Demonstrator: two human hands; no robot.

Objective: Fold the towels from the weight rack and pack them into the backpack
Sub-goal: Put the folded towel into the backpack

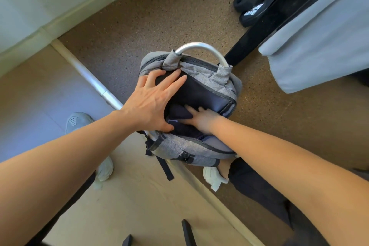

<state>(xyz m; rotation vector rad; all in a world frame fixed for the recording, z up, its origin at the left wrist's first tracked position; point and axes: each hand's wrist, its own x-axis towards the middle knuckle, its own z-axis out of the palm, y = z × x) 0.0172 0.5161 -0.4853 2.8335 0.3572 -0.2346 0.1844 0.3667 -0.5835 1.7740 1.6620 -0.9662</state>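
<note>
Left of the backpack (pixel 191 90) a pale shoe (pixel 78 121) stands on the mat. On the backpack's dark front panel the left hand (pixel 151 102) lies spread flat, gripping nothing, holding the mouth open. At the opening, the right hand (pixel 203 119) presses a dark folded towel (pixel 179 115) down, fingers flat on it, not clenched. Soft and light, the towel should squash in; best pushed from its top. Right of the backpack, a grey towel (pixel 319 46) hangs over the black rack (pixel 265 30).

left hand (pixel 151 100) splayed flat, right hand (pixel 201 120) seemingly flat, fingers partly hidden.
</note>
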